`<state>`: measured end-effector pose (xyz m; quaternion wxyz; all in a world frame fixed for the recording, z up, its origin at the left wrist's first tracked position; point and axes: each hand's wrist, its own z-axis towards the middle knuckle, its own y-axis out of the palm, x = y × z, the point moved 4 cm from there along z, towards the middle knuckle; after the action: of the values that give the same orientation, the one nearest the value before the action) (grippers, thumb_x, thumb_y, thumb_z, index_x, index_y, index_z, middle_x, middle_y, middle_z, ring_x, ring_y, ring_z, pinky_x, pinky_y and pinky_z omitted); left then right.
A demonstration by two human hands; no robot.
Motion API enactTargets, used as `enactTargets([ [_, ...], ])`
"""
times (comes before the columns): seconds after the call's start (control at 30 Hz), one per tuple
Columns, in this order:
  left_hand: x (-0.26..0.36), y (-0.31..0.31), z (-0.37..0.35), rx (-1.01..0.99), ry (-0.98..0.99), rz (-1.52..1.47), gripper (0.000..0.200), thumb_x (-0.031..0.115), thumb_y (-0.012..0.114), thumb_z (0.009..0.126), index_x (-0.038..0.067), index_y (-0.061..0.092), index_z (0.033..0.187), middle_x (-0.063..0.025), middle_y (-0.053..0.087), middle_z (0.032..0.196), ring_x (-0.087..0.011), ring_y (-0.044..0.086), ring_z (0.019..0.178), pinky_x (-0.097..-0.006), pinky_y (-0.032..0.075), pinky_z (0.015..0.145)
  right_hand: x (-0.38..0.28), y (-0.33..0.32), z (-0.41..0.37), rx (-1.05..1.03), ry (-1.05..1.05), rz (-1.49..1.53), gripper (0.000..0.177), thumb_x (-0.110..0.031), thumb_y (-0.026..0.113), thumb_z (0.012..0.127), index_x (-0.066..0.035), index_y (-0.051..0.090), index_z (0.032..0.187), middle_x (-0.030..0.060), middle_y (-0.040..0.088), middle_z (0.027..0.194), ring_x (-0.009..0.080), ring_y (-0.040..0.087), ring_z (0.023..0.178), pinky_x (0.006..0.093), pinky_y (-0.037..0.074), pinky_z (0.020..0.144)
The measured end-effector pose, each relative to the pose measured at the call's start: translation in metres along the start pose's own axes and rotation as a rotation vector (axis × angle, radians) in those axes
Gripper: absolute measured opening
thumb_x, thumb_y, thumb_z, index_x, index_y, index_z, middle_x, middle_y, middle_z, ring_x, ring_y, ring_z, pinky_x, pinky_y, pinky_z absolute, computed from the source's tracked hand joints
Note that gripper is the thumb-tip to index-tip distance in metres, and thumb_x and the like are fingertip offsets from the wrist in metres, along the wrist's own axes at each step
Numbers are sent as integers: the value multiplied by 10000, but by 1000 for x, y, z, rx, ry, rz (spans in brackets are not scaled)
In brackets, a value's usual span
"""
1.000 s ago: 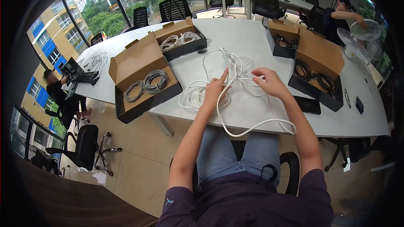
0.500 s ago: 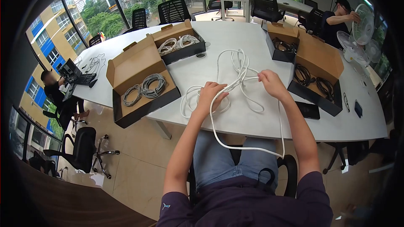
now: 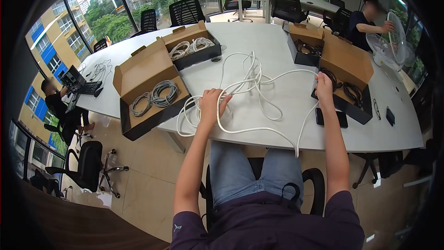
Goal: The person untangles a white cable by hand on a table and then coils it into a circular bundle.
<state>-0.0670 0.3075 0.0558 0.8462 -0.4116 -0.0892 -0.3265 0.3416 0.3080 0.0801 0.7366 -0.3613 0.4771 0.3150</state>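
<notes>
A long white cable [image 3: 262,97] lies in a loose tangle across the table in front of me. My left hand [image 3: 212,107] is closed around several strands at the left of the tangle, with loops hanging beside it. My right hand [image 3: 324,90] grips a single stretch of the same cable, out to the right near the open box of black cables [image 3: 346,111]. From there a length drops to the table's front edge, where an end or bend hangs slightly over it. Part of the cable under my left hand is hidden.
Open boxes at left hold grey cables [image 3: 165,94] and white cables [image 3: 202,43]. Another box of black cables [image 3: 309,47] stands back right. A black phone [image 3: 341,118] lies near my right wrist. One person sits at a keyboard [image 3: 89,88] at left; another handles a fan [image 3: 397,41].
My right hand has moved right, drawing a length of white cable out from the tangle. My left hand has shifted slightly left and toward me, still holding strands.
</notes>
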Motion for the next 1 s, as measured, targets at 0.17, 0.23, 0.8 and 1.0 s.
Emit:
enactTargets([
  [0.17, 7, 5, 9, 113, -47, -118, 327, 336, 638, 880, 37, 660, 751, -114, 607, 660, -316, 562, 750, -420, 419, 666, -18, 21, -42, -208, -356, -207, 331, -270, 553, 950, 31, 563, 815, 118, 563, 642, 200, 513, 612, 338, 422, 603],
  [0.23, 7, 7, 12, 134, -62, -122, 381, 338, 610, 903, 24, 625, 686, -132, 572, 603, -326, 536, 682, -429, 410, 628, -37, 25, -61, -297, -305, -375, 319, -261, 597, 922, 30, 568, 795, 144, 555, 636, 242, 514, 597, 349, 419, 598],
  [0.8, -11, 30, 8, -64, -36, -319, 247, 226, 621, 878, 26, 647, 1021, -169, 638, 886, -366, 587, 854, -417, 469, 783, -34, -82, -63, -40, 116, 646, 213, -278, 476, 1017, -80, 533, 965, -62, 412, 703, 4, 283, 500, 171, 234, 416],
  [1.0, -13, 33, 18, -128, -138, -573, 384, 197, 621, 887, 12, 573, 1220, -131, 638, 1077, -250, 599, 978, -355, 457, 881, -42, -75, -94, -128, 60, 453, 169, -213, 536, 986, -55, 595, 1007, -78, 425, 677, -10, 313, 528, 169, 229, 432],
])
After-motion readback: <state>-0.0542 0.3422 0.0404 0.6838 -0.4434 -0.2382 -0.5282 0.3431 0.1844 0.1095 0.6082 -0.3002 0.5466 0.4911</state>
